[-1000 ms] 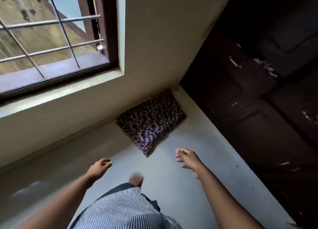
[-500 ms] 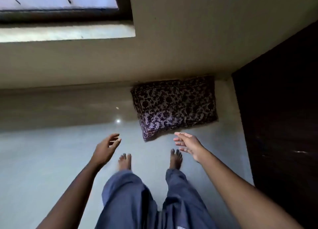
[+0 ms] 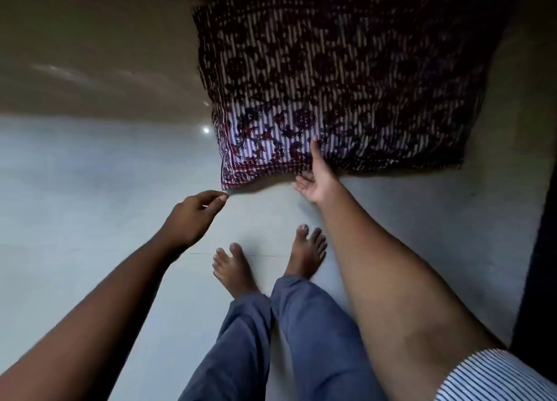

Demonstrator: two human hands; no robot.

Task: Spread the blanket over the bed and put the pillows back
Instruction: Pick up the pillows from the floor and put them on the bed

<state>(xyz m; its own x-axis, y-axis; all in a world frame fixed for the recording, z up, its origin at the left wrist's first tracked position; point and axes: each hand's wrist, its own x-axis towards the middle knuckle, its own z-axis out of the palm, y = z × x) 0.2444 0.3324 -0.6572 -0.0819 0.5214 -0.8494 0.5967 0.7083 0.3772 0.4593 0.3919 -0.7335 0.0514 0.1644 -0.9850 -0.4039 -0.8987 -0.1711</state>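
A pillow (image 3: 331,78) with a dark red and white striped floral cover lies on the pale floor against the wall, in the room's corner. My right hand (image 3: 316,174) is open, palm up, with its thumb resting on the pillow's near edge. My left hand (image 3: 193,216) hovers just below the pillow's near left corner, fingers curled and fingertips nearly touching the corner, holding nothing. No bed or blanket is in view.
My bare feet (image 3: 265,262) stand on the smooth grey floor (image 3: 75,189) just short of the pillow. A dark wooden door or wardrobe (image 3: 539,250) runs along the right edge. The beige wall (image 3: 90,38) rises behind the pillow.
I have bent down toward the pillow, so it fills far more of the view. Both hands moved forward to its near edge; the right thumb now touches it.
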